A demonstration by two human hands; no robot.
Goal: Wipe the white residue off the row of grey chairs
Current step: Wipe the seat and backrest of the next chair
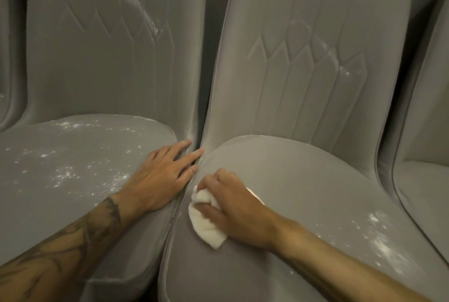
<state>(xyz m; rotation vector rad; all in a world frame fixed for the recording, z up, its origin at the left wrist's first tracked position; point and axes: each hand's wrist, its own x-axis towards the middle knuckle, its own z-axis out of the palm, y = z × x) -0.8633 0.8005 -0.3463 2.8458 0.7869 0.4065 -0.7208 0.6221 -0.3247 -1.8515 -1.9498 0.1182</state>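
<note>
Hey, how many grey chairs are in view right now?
4. The left chair under the left hand; the middle chair under the right hand and white cloth; a far-left chair, only a sliver; a far-right chair, partly cut off. More may lie outside the frame.

The left chair [80, 163] and right chair [303, 180] are covered in grey velvety cloth, soft and matt with a faint sheen, with stitched, quilted lines on the backs. White powdery residue [63, 175] specks the left seat. The cloth [206, 226] looks like white, soft, slightly fuzzy towelling, crumpled.
</note>
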